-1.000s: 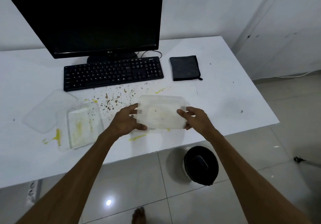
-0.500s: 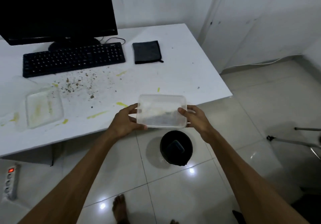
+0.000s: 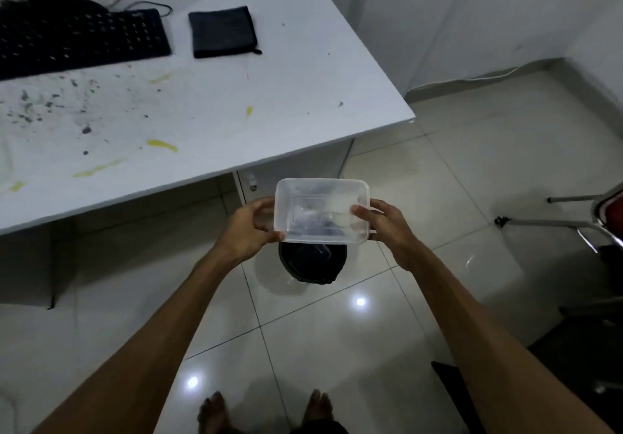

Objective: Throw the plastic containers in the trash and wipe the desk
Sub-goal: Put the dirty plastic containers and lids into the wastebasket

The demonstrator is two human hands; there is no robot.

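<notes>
While both arms reach out, left hand (image 3: 247,231) and right hand (image 3: 384,223) grip container (image 3: 322,211).

Open air betw container (image 3: 322,211) & bin (image 3: 313,262) below — desk edge (image 3: 303,150) just behind.

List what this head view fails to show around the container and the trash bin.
- Trash bin: far rim hidden behind the clear plastic container.
- Bin contents: too dark to identify.
- Left hand and right hand grip: fingers under the container hidden.
- Keyboard: cut by the left edge.
</notes>
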